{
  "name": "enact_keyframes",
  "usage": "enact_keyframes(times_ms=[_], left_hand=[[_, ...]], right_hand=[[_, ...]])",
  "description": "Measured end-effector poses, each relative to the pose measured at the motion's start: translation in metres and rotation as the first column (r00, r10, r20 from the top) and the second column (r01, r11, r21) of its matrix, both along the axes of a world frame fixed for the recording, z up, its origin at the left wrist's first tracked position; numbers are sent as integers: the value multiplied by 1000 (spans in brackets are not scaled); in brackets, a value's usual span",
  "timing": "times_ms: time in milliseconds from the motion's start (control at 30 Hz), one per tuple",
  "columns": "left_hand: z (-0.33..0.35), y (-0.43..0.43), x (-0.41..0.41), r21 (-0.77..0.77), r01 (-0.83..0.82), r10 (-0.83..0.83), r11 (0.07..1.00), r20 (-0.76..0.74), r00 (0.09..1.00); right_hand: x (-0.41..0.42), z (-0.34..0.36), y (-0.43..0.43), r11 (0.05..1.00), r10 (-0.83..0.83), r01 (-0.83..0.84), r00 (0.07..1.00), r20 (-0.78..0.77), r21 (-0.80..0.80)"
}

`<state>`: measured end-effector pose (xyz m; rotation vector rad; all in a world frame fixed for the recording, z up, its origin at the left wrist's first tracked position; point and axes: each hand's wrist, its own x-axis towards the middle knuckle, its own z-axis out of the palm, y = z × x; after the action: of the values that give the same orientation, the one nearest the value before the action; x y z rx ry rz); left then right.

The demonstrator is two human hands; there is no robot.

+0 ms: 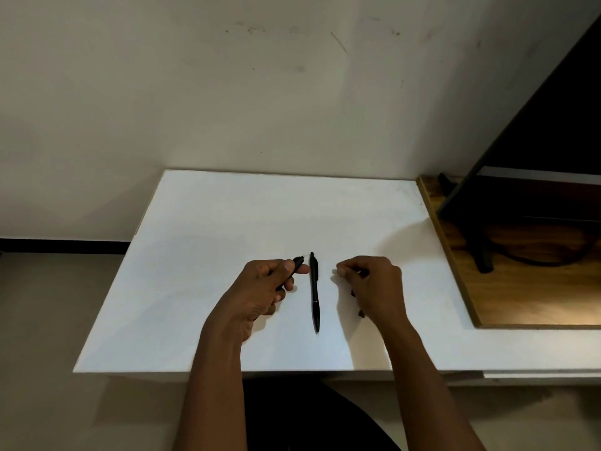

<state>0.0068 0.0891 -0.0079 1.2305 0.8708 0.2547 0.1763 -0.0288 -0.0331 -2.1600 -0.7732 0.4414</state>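
The left hand (266,284) hovered over the white table (195,255) with its fingers curled around a short black pen (297,262). The thumb pressed along the pen's upper side, and its far end poked out past the forefinger, pointing away from the person and slightly to the right. A second pen (314,291), also black, lay flat on the table between the two hands. It ran almost straight away from the person, with its writing tip toward the near edge and its clip end just beside the left forefinger, though not clearly touching it. The right hand (374,281) was held a little apart from this pen on the other side, fingers curled inward and thumb tip meeting the forefinger. Small dark bits (360,313) showed beneath its palm, but I could not tell whether they were something held, so its grip stayed unclear. Both forearms reached in over the near edge of the table. To the right sat a wooden board (520,304) with a dark stand (481,255) on it, and a pale scuffed wall (227,92) rose behind.
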Motion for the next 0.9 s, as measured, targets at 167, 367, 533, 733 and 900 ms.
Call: enact_keyframes(times_ms=[167,367,533,733,900], left_hand=[[3,-2,4,-2,5,-5,1000,-2,1000],[0,0,3,11,28,-28,1000,-27,999],[-2,0,4,28,46,-45,999,-27,999],[-1,-4,12,50,78,-77,996,-34,996],[-1,-5,13,80,100,-93,992,-79,992]], right_hand=[[-8,-4,9,985,68,-31,973,221,-171],[-11,-1,13,985,52,-13,974,221,-172],[-3,14,1,963,-219,203,973,73,179],[-18,29,-4,966,3,114,893,-449,233],[-25,26,4,952,106,58,859,-501,302]])
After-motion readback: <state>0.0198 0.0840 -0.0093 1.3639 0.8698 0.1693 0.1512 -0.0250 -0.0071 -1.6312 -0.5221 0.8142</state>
